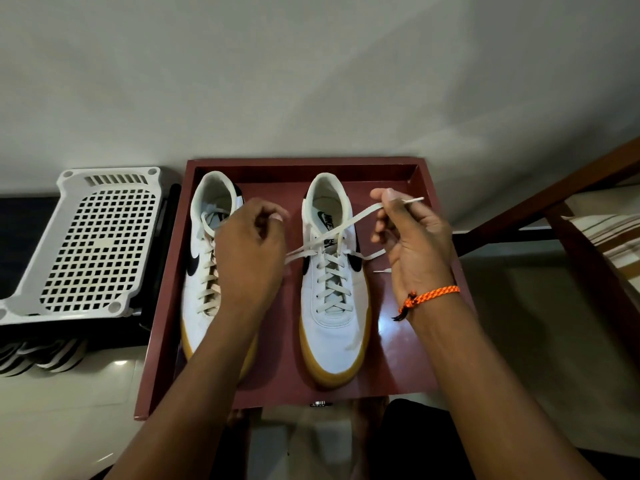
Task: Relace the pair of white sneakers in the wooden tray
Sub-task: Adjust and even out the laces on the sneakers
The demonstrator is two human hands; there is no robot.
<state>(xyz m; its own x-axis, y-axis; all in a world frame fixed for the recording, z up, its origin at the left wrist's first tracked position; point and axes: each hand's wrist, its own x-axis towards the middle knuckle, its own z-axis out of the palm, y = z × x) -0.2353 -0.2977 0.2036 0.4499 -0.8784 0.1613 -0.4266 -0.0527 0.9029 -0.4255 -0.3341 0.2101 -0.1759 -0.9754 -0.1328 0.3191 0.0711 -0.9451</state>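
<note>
I'm lacing the top eyelets of the right sneaker [334, 271]: my right hand [412, 244] and left hand [251, 251] each pinch a lace end [414, 200]. Next, thread toward twelve o'clock.

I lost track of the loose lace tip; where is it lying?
In the head view, the loose lace tip lies on the wooden tray floor, between the right sneaker and the right hand.

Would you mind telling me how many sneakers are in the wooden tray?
2. The left sneaker lies on the tray's left side, partly behind the left hand; the right sneaker lies mid-tray.
</note>
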